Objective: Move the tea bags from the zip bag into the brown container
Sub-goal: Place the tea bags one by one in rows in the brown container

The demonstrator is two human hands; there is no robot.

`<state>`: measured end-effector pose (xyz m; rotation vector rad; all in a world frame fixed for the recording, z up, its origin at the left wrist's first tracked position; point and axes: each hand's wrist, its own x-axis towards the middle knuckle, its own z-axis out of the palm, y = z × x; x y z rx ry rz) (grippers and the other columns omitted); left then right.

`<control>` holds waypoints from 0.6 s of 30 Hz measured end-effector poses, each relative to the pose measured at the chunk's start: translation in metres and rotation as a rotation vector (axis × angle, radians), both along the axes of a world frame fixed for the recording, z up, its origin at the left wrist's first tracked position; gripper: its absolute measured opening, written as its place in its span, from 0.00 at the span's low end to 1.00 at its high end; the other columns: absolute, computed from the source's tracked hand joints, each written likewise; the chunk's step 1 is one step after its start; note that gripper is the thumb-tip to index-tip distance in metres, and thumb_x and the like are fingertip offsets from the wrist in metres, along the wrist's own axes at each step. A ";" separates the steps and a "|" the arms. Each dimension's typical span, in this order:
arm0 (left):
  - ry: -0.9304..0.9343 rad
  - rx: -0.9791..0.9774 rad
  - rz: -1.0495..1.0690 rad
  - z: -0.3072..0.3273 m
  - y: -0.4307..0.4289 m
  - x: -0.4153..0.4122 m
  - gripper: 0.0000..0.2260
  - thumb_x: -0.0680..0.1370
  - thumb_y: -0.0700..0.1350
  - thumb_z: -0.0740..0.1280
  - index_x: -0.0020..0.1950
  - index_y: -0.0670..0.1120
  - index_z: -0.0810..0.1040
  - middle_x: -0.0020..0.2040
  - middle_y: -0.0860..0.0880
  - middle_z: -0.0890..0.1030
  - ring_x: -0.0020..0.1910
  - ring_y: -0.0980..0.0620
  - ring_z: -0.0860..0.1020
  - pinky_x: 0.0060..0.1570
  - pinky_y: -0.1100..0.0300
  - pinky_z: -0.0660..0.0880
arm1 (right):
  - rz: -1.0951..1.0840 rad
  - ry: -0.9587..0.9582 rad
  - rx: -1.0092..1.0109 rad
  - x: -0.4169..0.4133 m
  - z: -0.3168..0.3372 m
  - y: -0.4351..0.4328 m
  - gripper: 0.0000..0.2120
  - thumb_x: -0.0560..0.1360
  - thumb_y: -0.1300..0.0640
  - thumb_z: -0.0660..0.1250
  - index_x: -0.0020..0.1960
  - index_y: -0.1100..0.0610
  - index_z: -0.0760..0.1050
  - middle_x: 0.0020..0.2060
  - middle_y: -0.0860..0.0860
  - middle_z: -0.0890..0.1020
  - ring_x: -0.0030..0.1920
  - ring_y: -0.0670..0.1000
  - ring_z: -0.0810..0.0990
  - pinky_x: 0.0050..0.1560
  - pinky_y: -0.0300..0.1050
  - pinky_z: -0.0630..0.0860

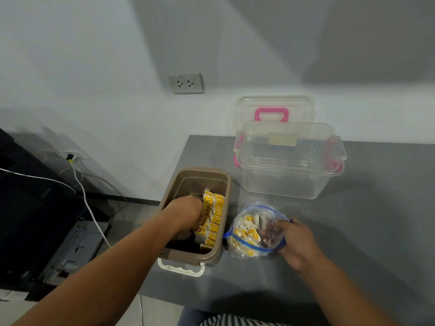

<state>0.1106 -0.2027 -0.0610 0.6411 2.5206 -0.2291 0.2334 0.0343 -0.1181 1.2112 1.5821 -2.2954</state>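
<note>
**Tea bags split between one container and one bag**

The tea bags (pixel 213 216) stood in a single packed row along the right wall of the one brown container (pixel 226 184), too tight to count. More lay loose in the one zip bag (pixel 255 249), also too jumbled to count.

The left hand (pixel 186 214) was down inside the container against the row. Its fingers were curled and hidden, so I cannot tell whether it held a tea bag. The right hand (pixel 297 241) gripped the right side of the open zip bag, with its fingers curled over the plastic.

The container sat at the left edge of the desk (pixel 364 231), with the zip bag just beside it on the right. One clear box (pixel 289 175) stood near the back edge, and one lid (pixel 274 102) with a pink handle (pixel 271 113) leaned behind it. One wall socket (pixel 186 83) had two outlets.
</note>
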 end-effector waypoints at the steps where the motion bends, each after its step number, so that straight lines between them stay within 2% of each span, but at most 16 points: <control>1: 0.009 0.005 0.002 -0.001 -0.001 0.000 0.06 0.73 0.46 0.73 0.50 0.48 0.84 0.49 0.49 0.83 0.48 0.51 0.81 0.55 0.52 0.79 | 0.001 -0.001 -0.001 0.000 -0.001 0.000 0.06 0.83 0.63 0.61 0.57 0.62 0.76 0.50 0.60 0.85 0.50 0.61 0.85 0.58 0.65 0.80; 4: 0.024 0.004 -0.012 -0.002 -0.003 0.000 0.06 0.73 0.47 0.73 0.49 0.49 0.84 0.48 0.50 0.83 0.47 0.51 0.81 0.54 0.53 0.80 | 0.008 0.000 -0.008 0.000 0.000 -0.001 0.07 0.83 0.62 0.61 0.57 0.62 0.76 0.51 0.60 0.85 0.51 0.62 0.85 0.59 0.67 0.79; 9: 0.041 0.006 -0.048 -0.007 -0.004 0.003 0.06 0.76 0.45 0.68 0.47 0.47 0.84 0.46 0.49 0.83 0.45 0.50 0.81 0.51 0.52 0.81 | 0.015 0.008 -0.003 -0.001 0.005 -0.004 0.06 0.83 0.63 0.61 0.56 0.62 0.76 0.49 0.59 0.85 0.49 0.60 0.85 0.56 0.63 0.81; 13: 0.023 0.025 -0.028 -0.004 -0.005 0.001 0.03 0.74 0.47 0.71 0.47 0.50 0.84 0.45 0.52 0.83 0.44 0.53 0.80 0.52 0.54 0.80 | 0.055 -0.008 0.038 -0.001 0.005 -0.004 0.06 0.82 0.62 0.63 0.56 0.62 0.76 0.49 0.59 0.85 0.48 0.60 0.85 0.57 0.65 0.80; 18: 0.144 0.193 0.001 0.017 -0.004 -0.002 0.05 0.75 0.51 0.72 0.48 0.52 0.84 0.44 0.54 0.84 0.43 0.55 0.81 0.49 0.56 0.80 | 0.081 -0.003 0.029 0.002 0.006 -0.003 0.06 0.79 0.65 0.67 0.56 0.61 0.76 0.49 0.59 0.85 0.50 0.61 0.85 0.58 0.64 0.80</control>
